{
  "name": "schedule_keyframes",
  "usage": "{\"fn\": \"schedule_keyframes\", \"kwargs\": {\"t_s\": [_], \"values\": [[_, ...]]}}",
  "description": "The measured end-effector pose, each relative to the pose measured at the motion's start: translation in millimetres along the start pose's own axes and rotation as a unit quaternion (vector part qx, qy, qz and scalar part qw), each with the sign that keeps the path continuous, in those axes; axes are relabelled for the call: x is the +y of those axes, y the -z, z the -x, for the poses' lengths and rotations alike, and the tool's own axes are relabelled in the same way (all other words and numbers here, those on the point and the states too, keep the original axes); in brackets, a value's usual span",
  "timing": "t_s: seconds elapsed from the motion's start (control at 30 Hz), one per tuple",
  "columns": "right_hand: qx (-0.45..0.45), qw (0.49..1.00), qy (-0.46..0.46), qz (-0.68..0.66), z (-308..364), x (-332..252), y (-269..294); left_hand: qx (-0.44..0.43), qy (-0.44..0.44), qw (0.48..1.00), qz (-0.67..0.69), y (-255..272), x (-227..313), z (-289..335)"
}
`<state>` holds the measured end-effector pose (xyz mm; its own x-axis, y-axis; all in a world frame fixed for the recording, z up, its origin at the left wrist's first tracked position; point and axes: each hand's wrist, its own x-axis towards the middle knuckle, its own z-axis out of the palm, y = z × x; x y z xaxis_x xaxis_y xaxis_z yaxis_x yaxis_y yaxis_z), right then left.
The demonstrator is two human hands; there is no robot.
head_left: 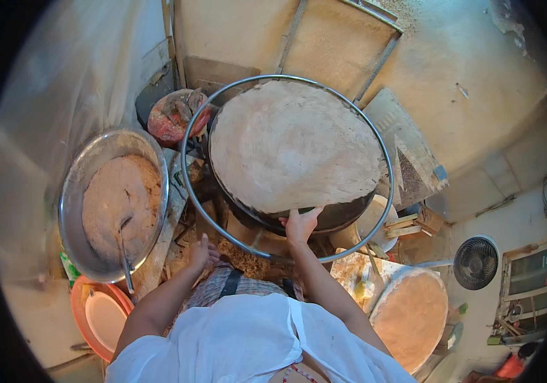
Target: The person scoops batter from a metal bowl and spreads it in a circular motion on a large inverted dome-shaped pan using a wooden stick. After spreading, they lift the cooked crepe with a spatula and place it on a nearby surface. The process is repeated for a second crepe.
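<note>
A large round flatbread (pixel 296 147), pale grey-beige, covers the top of a dark round griddle (pixel 334 220) in front of me. My right hand (pixel 300 225) is at the near edge of the flatbread, its fingers closed. A small dark piece shows at the fingertips, but I cannot make out what it is. Around the griddle runs a raised metal hoop (pixel 385 210), with my right forearm crossing its near side. My left hand (pixel 204 254) hangs just outside the hoop at the lower left, holding nothing, its thumb raised and fingers loosely apart.
A metal basin (pixel 72 217) of pinkish-beige batter, with a metal spoon (pixel 124 255) in it, stands at left. Below are orange basins (pixel 85 313). A round stack of flatbreads (pixel 410 313) lies at right, near a black fan (pixel 476 262). A red bag (pixel 168 121) sits behind.
</note>
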<state>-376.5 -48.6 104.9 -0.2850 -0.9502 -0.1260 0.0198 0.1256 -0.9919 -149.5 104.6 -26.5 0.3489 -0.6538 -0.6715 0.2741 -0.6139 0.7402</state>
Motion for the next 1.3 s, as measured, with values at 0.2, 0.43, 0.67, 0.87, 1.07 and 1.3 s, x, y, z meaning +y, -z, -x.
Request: {"fn": "schedule_keyframes", "kwargs": {"t_s": [0.2, 0.43, 0.67, 0.87, 1.07, 1.3], "values": [[-0.002, 1.0, 0.003, -0.016, -6.5, 4.6, -31.8, 0.206, -0.081, 0.974, -0.036, 5.0, 155.6, -53.6], [-0.03, 0.997, -0.006, -0.066, 0.8, 34.3, -45.9, 0.368, -0.131, 0.904, -0.173, -17.8, 105.5, -106.7], [-0.065, 0.979, -0.098, -0.167, 13.6, 81.4, -83.3, 0.304, -0.147, 0.929, -0.153, -44.1, 34.9, -59.1], [-0.049, 0.959, -0.137, -0.243, 26.5, 16.3, -18.5, 0.187, -0.547, 0.694, -0.43, -28.2, 170.3, -54.7], [0.106, 0.993, 0.057, 0.007, 37.7, 19.4, 74.0, -0.001, -0.631, 0.596, -0.497, -91.3, 224.0, -51.5], [0.133, 0.991, 0.002, -0.004, -43.6, -5.1, 14.5, 0.022, -0.629, 0.603, -0.491, -141.0, 280.2, -30.2]]}}
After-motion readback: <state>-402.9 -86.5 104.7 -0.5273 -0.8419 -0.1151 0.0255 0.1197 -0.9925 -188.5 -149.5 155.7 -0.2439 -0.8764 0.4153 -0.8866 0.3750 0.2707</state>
